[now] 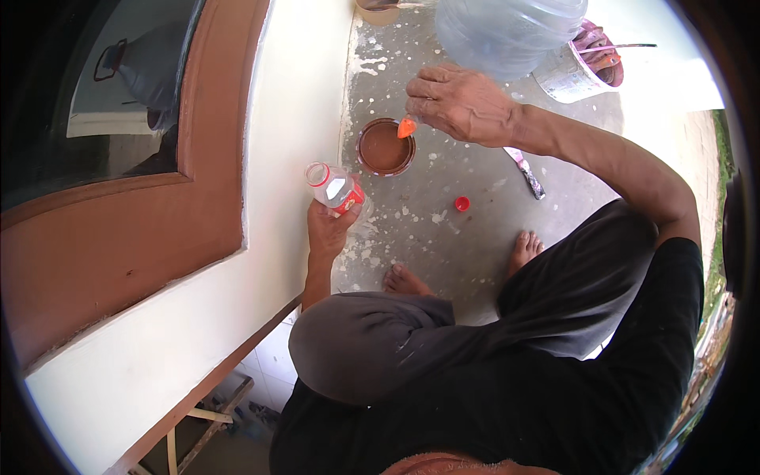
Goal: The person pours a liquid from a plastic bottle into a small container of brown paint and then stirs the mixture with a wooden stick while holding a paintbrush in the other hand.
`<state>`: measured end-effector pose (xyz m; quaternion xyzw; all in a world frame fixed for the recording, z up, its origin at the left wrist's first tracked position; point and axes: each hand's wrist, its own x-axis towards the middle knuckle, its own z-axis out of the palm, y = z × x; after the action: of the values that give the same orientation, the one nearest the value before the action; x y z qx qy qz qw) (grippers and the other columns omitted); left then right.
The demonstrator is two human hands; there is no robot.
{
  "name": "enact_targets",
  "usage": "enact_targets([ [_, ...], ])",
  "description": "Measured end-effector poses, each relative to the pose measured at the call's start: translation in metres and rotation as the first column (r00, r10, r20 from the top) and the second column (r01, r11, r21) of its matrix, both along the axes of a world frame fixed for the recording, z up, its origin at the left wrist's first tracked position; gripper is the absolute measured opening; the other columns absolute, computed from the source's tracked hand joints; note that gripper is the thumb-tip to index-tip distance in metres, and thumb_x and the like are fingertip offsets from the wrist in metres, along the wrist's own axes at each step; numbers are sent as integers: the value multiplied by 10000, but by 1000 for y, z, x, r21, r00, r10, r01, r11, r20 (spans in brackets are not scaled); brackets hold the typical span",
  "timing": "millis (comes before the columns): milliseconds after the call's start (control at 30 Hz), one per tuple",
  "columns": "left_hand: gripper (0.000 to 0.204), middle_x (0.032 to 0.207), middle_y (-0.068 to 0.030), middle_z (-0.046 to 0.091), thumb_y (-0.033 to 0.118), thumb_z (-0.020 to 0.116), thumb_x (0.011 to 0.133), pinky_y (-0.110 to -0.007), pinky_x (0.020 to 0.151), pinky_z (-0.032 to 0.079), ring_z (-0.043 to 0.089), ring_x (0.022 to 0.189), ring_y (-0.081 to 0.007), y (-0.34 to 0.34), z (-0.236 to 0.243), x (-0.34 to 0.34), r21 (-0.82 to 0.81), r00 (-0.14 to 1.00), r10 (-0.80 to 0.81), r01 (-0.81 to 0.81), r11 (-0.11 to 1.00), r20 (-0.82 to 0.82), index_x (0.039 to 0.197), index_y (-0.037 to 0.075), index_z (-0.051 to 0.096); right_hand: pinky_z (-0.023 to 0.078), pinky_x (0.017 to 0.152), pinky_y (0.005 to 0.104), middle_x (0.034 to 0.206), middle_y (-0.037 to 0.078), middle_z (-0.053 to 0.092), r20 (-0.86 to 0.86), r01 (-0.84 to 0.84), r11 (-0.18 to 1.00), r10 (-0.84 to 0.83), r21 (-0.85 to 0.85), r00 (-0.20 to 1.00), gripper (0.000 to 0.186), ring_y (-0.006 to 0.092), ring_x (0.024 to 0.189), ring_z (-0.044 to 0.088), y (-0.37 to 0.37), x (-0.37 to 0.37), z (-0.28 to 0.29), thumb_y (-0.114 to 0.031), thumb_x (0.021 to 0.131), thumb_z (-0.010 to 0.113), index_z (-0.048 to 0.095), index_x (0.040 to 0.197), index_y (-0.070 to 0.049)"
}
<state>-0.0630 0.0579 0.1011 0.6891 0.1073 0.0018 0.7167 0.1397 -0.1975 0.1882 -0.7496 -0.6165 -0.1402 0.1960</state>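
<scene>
My left hand grips a clear plastic bottle with a red label and an uncapped mouth. My right hand pinches a small orange pointed object, mostly hidden by the fingers, beside and just above an open round tin of brown paint. Near my feet a small red cap lies on the paint-spattered floor. A knife-like tool with a stained handle lies to the right, partly under my forearm.
A large translucent water jug and a white bucket holding stained pinkish things stand at the back, with a small container at top left. A white wall ledge and a brown-framed window run along my left.
</scene>
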Motion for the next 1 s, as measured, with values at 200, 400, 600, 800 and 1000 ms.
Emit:
enact_targets([
  [200,571,1218,-145,578,-55,634,782,-364,993,437,568,1131,-226,3,1,-12,-17,996,27,-26,1000,80,1306,3,416,412,891,301,870,8,614,222,-175,945,239,-275,945,114,195,967,533,50,-12,-13,-161,773,605,628,856,-86],
  [400,572,1199,-137,573,-66,645,729,-366,1009,408,548,1133,-215,-1,-7,-38,0,979,155,-157,988,133,1261,-9,441,377,882,284,783,-36,625,437,-123,899,320,-421,840,101,155,949,521,87,-30,-55,-244,750,605,649,713,-161],
  [600,580,1197,-142,567,-55,663,712,-379,1028,387,536,1145,-219,-8,-6,-54,-4,967,230,-231,973,109,1251,-14,454,378,863,291,733,-47,608,485,-153,900,355,-408,799,102,158,909,533,94,-36,-65,-241,740,608,643,666,-180],
  [800,623,1208,-157,558,-30,648,749,-405,1017,402,550,1140,-255,-19,-13,-52,25,973,140,-147,989,181,1310,-10,377,394,861,321,795,15,586,333,-229,903,356,-364,873,120,198,908,537,85,-29,-60,-230,749,591,599,773,-113],
  [1000,543,1180,-130,567,-97,653,667,-362,1006,391,529,1139,-219,-31,-25,-51,-16,968,205,-205,979,148,1184,-14,508,427,812,375,880,91,527,27,-464,852,484,-244,875,207,253,900,541,42,-21,-13,-222,770,595,547,853,-38],
])
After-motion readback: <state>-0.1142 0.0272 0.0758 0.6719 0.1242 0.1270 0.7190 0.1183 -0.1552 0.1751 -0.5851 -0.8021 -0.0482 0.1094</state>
